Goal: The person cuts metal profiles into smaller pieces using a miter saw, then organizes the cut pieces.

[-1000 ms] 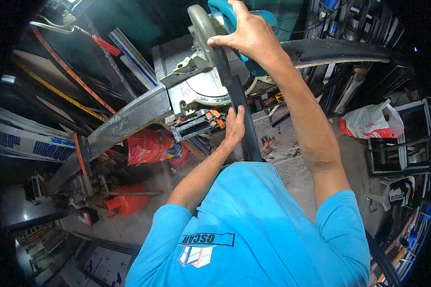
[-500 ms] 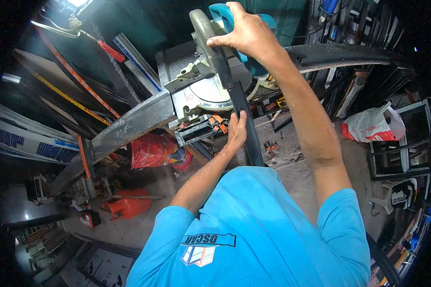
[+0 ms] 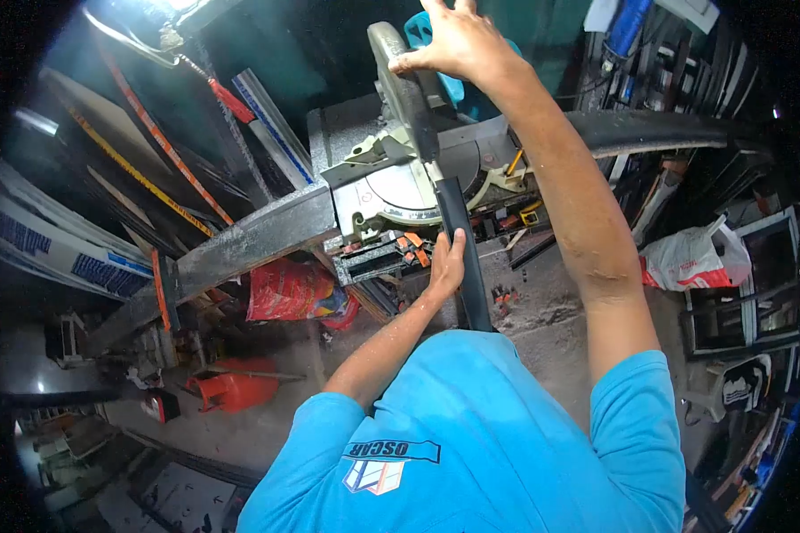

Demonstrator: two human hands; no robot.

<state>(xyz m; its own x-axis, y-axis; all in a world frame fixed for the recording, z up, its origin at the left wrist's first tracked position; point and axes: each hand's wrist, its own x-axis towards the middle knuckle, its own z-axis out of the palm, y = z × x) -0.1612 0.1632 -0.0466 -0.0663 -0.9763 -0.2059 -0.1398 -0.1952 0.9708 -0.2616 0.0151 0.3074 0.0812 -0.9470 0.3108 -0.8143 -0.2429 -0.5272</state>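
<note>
A black bar runs from the front of the person's blue shirt to the front edge of the miter saw, its far end lying just below the saw's grey guard. The left hand pinches the bar, thumb laid along the top and fingers against its left side. The right hand is up at the saw head, thumb against the guard and fingers spread towards the top of the view; whether they close on the teal handle I cannot tell.

The shirt bears a boxed label reading "OSCAR", upside down in this view, above a small white emblem. At the far left, panels carry blue print too small to read. To the right, a white and red bag has lettering, perhaps a brand, but creases and blur hide it; it sits beside a pale window frame.

The saw's pale base meets a long, narrow table reaching left, with a red bag beneath its edge. Orange pieces crowd the space just below the saw. Bare floor opens between the bar and the right arm, and more lies around the red container at left.
</note>
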